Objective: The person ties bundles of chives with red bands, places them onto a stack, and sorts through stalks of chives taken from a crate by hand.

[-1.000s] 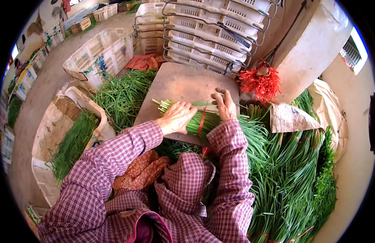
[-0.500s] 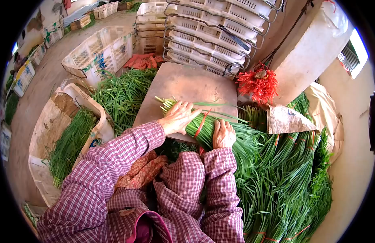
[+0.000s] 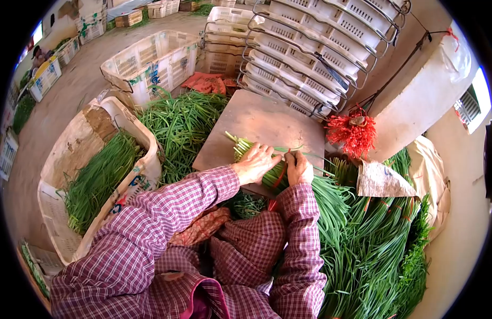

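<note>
A bunch of garlic chives (image 3: 324,192) lies across the square board in front of me, pale cut ends to the left and green leaves trailing right. My left hand (image 3: 256,164) wraps over the bunch near its stem ends and presses it to the board. Around its middle runs a thin red tie (image 3: 280,176). My right hand (image 3: 299,169) is closed at the upper side of the bunch, thumb and fingers pinched together at the tie's upper end. Its fingertips partly hide that end.
The board (image 3: 256,119) stands between loose chives (image 3: 185,119) on the left and tied bunches (image 3: 363,255) on the right. A white crate (image 3: 145,181) holds more chives. Stacked crates (image 3: 310,58) rise behind, beside a bundle of red ties (image 3: 352,133).
My right hand has gone from lying over the leaves to a pinch at the red tie. My left hand stays on the bunch. The whole view has shifted and tilted slightly.
</note>
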### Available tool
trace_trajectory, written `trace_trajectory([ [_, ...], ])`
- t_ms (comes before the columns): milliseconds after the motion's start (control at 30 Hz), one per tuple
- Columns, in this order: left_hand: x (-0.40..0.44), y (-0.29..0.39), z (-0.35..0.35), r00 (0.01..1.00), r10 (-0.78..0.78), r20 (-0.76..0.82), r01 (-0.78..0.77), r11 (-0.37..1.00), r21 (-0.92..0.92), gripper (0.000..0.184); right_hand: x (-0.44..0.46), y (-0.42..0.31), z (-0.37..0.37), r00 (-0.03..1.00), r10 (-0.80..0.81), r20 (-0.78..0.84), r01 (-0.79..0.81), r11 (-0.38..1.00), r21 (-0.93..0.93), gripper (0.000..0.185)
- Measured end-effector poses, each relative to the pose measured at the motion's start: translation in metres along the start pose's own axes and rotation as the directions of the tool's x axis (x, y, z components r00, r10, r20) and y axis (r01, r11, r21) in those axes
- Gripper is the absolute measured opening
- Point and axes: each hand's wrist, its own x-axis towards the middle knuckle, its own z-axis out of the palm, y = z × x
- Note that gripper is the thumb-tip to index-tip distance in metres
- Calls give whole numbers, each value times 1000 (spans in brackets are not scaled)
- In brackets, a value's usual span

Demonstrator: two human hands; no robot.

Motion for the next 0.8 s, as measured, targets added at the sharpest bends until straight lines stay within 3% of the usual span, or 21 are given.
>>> trace_trajectory([
  [33, -3, -2, 2, 989, 56, -136, -46, 996, 74, 97, 4, -3, 0, 999, 17, 31, -17, 1000, -19, 28],
  [67, -2, -3, 2, 988, 52, -142, -43, 997, 71, 97, 8, -6, 2, 999, 12, 31, -11, 1000, -25, 28],
  [133, 0, -3, -4, 999, 19, -47, -17, 999, 40, 100, 15, -6, 9, 993, 112, 40, -113, 994, 9, 29],
  [167, -1, -4, -8, 999, 16, -50, -14, 999, 38, 100, 21, -1, 18, 994, 109, 14, -109, 992, 59, 29],
  [200, -1, -6, -17, 998, 25, 50, -23, 999, -38, 105, 20, -3, 20, 994, 104, 14, -105, 993, 56, 29],
  [233, -1, -9, -23, 988, 42, 150, -25, 993, -115, 109, 18, -5, 22, 992, 122, -28, -115, 978, 177, 27],
  [267, -1, -16, -25, 988, 43, 146, -26, 993, -116, 109, 18, -5, 22, 987, 144, -68, -118, 948, 296, 25],
  [300, -4, -27, -23, 992, 82, 99, -61, 978, -200, 112, 17, -2, 23, 987, 146, -71, -119, 948, 296, 25],
  [333, -9, -33, -37, 992, 118, 49, -100, 954, -283, 115, 15, 3, 23, 979, 196, -58, -149, 876, 459, 22],
  [367, -9, -47, -55, 980, 126, 157, -66, 937, -343, 119, 15, 8, 24, 969, 244, -37, -172, 775, 608, 20],
  [400, -7, -63, -58, 993, 33, 111, 20, 894, -448, 118, 13, 9, 24, 968, 250, -37, -176, 772, 611, 20],
  [433, -18, -75, -64, 991, -122, 62, 130, 691, -711, 115, 12, 9, 23, 970, 240, -26, -160, 719, 677, 18],
  [500, -21, -111, -51, 965, -262, 28, 111, 310, -944, 109, 13, 9, 21, 978, 206, -10, -130, 652, 747, 18],
  [600, -13, -99, -34, 938, -345, 23, 95, 194, -976, 104, 15, 4, 14, 982, 188, -25, -131, 764, 632, 18],
  [633, -3, -80, -15, 953, -303, 17, 119, 321, -940, 103, 15, 0, 12, 981, 191, -24, -133, 763, 633, 18],
  [667, -13, -59, -20, 967, -215, 139, 212, 371, -904, 104, 15, -2, 10, 986, 154, -66, -102, 864, 492, 18],
  [700, -10, -61, -17, 974, -183, 135, 197, 379, -904, 102, 15, -2, 7, 989, 113, -99, -74, 940, 333, 19],
  [800, -5, -78, -17, 989, -90, 121, 149, 470, -870, 101, 14, 2, 0, 986, 167, -23, -143, 901, 410, 19],
])
